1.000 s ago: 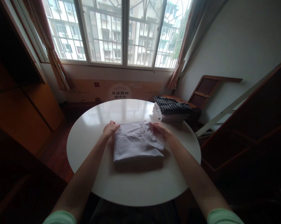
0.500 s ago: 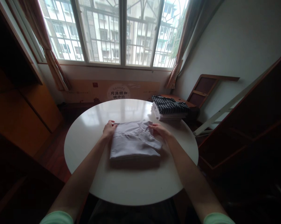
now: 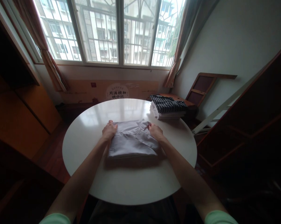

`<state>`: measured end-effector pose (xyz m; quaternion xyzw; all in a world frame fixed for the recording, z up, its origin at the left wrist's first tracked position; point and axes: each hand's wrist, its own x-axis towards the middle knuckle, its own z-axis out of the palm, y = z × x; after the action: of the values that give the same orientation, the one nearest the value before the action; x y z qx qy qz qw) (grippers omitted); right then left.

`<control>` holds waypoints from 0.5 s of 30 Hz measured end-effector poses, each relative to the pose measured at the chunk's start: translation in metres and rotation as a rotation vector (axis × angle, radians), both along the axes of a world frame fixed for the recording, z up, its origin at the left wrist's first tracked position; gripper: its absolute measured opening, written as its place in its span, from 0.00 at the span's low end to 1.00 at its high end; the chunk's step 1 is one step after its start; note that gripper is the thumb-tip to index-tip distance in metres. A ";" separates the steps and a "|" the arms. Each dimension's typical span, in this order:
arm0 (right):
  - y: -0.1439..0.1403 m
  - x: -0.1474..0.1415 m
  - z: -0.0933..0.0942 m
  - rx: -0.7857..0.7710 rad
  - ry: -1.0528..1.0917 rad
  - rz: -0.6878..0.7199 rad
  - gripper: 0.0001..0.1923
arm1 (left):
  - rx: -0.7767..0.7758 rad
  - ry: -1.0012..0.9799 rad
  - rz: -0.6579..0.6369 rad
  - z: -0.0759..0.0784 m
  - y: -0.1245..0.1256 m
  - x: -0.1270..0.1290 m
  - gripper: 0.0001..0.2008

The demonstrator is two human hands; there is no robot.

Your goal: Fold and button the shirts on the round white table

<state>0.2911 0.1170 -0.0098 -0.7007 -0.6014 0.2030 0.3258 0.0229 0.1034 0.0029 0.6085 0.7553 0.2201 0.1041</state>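
- Your shirt [image 3: 132, 141] lies folded into a neat rectangle in the middle of the round white desk [image 3: 128, 183], collar end away from you, toward the window [image 3: 114, 31].
- Your left hand [image 3: 109, 131] rests on the far left corner of the shirt, fingers curled down onto the cloth; I cannot tell whether it pinches the fabric or only presses on it.
- Your right hand [image 3: 155, 132] sits at the far right corner by the collar [image 3: 143, 124], fingertips drawn together on the fabric there, seemingly nipping a small fold.
- Judging from how it lies, the folding looks nearly done: sleeves are tucked away, the sides are straight, the near edge is square.
- What seems left is small: tidying the collar end and smoothing the top.
- A stack of folded clothes [image 3: 168, 108], a dark striped piece on top, sits at the far right rim of the desk, well apart from the shirt. It suggests earlier pieces are finished.
- No unfolded clothes show anywhere on the desk.
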 end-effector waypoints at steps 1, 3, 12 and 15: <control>-0.001 -0.001 0.001 0.007 0.020 0.009 0.07 | 0.002 0.005 -0.001 0.001 -0.001 0.001 0.22; -0.002 -0.001 0.002 0.009 0.060 0.031 0.07 | -0.018 0.009 0.002 0.003 -0.002 0.001 0.22; 0.008 0.009 0.004 -0.013 0.237 0.123 0.08 | -0.122 -0.001 -0.039 0.011 -0.001 -0.005 0.25; 0.008 0.012 0.006 -0.140 0.511 0.262 0.13 | -0.076 0.002 -0.084 0.002 0.004 -0.005 0.24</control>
<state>0.3030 0.1246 -0.0033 -0.5642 -0.5696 0.4542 0.3886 0.0176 0.1075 0.0054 0.6354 0.7371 0.1858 0.1355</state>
